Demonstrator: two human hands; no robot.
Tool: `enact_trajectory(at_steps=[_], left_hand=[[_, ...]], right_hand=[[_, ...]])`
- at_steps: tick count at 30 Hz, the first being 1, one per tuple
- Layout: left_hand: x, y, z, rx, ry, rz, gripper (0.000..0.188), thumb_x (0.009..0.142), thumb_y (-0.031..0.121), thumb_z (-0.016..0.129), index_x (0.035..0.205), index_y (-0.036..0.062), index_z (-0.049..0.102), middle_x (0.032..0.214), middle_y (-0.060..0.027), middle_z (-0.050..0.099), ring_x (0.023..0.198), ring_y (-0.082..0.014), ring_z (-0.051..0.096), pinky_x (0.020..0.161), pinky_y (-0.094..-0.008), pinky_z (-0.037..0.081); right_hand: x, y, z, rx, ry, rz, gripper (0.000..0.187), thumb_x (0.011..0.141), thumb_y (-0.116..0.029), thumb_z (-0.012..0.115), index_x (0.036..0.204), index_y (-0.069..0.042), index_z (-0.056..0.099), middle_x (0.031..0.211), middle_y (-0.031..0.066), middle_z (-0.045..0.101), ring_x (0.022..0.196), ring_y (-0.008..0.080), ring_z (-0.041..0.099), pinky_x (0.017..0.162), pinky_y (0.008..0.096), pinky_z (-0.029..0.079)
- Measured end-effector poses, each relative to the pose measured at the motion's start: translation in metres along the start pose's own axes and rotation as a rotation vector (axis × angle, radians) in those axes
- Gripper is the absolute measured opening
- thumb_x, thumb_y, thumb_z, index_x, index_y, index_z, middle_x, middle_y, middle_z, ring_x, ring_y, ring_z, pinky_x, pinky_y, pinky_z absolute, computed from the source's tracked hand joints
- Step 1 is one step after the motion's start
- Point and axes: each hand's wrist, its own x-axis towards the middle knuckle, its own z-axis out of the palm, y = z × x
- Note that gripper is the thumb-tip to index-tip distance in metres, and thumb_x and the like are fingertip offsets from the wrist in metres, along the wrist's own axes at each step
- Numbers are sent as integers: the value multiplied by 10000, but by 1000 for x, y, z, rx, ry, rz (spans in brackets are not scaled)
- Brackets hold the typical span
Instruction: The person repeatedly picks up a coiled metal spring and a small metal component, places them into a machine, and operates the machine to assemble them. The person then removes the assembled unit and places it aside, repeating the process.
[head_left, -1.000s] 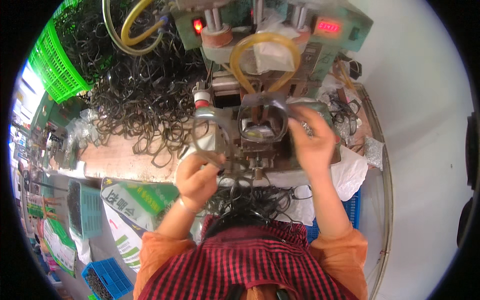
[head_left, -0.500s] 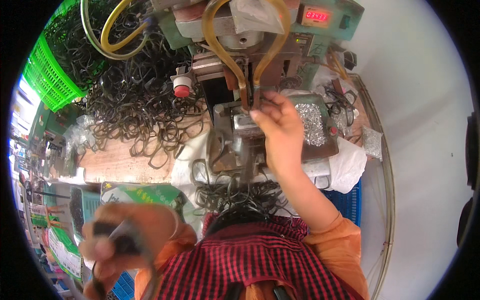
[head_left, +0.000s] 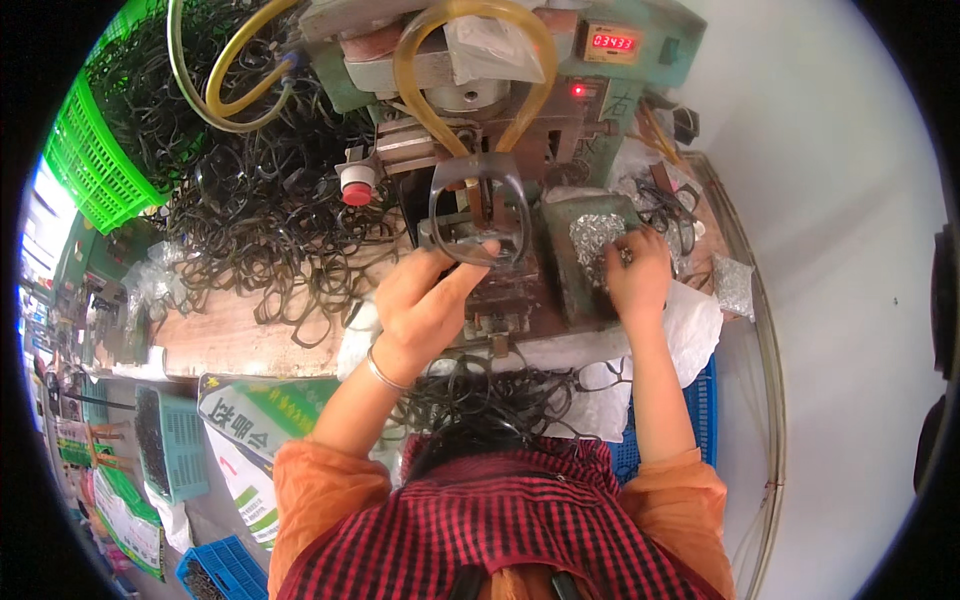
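My left hand (head_left: 422, 300) grips the lower part of a dark ring-shaped plastic frame (head_left: 518, 190), with a thicker band across its top. The frame stands upright before the press machine's (head_left: 470, 95) tooling, in front of two copper-coloured jaws. Over at the right, my right hand (head_left: 640, 275) dips into a dark metal tray (head_left: 575, 298) of small silver metal pieces (head_left: 598, 232). Its fingers are bent together among the pieces; what they pinch, if anything, is too small to make out.
Tangled dark frames (head_left: 270, 200) heap up at the left, by a green basket (head_left: 95, 155). Several more hang below the machine, near my apron (head_left: 500, 490). A red push button (head_left: 357, 190) juts from the machine's left. Yellow hoses (head_left: 405, 70) loop above. At right are a wall and blue crate (head_left: 703, 400).
My left hand has come up from the lower left and holds a frame at the machine. My right hand has left the copper-coloured jaws for the tray. The machine's indicator light changed to red.
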Motion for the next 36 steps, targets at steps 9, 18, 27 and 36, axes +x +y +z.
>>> enact_trajectory(at_steps=[9,18,27,36], left_hand=[[0,-1,-1,-18,-25,79,339,646,-66,729,967,40,748,766,-48,626,572,-185,554,485,-293,433],[6,5,-2,-12,-50,51,416,608,-69,695,1001,55,752,781,-41,632,597,-192,572,505,-303,455],[1,2,-3,-17,-29,56,333,645,-70,728,960,38,749,789,-58,649,606,-194,589,507,-296,456],[-2,11,-16,8,-147,-36,280,705,-28,745,971,59,763,885,-109,686,682,-221,627,560,-296,486]], right_hand=[[4,-4,1,83,49,114,112,847,-165,667,919,-80,681,899,155,674,829,365,632,735,456,497],[-82,-13,18,247,420,-46,136,917,-54,605,1022,25,642,949,168,666,910,322,616,853,380,481],[-7,-24,-10,416,267,285,122,868,-84,654,963,-11,676,889,151,683,831,314,644,805,374,504],[-11,-6,2,445,56,286,206,782,-73,671,977,-7,680,897,152,704,834,274,668,794,357,514]])
